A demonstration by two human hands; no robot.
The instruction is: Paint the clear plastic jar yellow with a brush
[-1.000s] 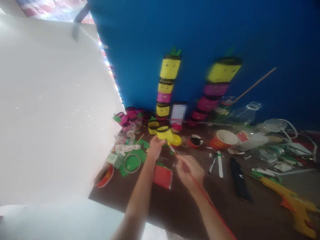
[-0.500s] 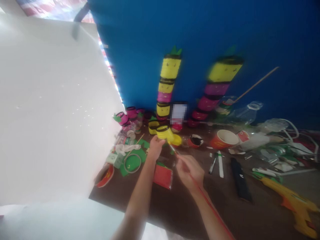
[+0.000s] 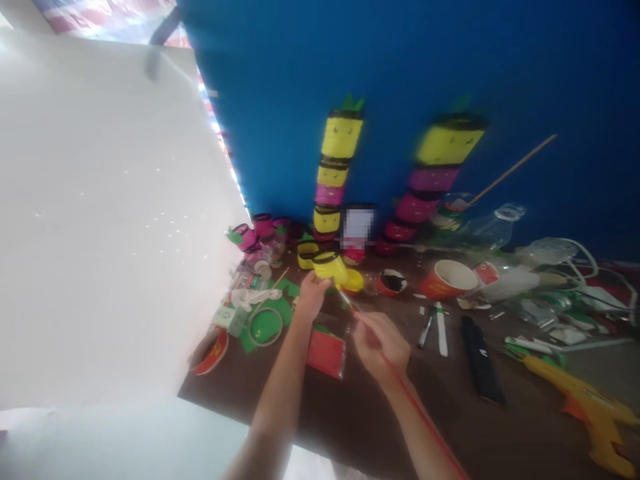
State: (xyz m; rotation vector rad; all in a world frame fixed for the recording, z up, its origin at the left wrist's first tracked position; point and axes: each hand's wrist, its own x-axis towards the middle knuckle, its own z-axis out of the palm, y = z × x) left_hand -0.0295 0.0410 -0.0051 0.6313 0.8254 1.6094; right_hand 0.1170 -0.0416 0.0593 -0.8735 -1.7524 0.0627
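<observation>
My left hand [image 3: 313,293] is closed on a small yellow cup [image 3: 330,268] with a dark rim, held tilted above the table. In my right hand [image 3: 383,343] is a long red-handled paintbrush [image 3: 417,408], its bristle end pointing up and left at the lower side of the cup. Behind the brush tip sits a shallow yellow container [image 3: 354,281]. A second yellow cup [image 3: 307,255] with a black rim stands just behind the left hand. Below the hands lies a flat red packet [image 3: 326,353].
Stacked yellow and pink cup towers [image 3: 341,137] rise against the blue wall [image 3: 280,87]. To the right are a red paper cup [image 3: 449,280], a white marker [image 3: 441,330], a black case [image 3: 481,360] and a yellow glue gun [image 3: 583,393]. Green sheets and a tape ring [image 3: 265,327] lie left.
The right hand with the paintbrush has shifted very slightly downward. The left hand and the yellow cup stay nearly in the same place.
</observation>
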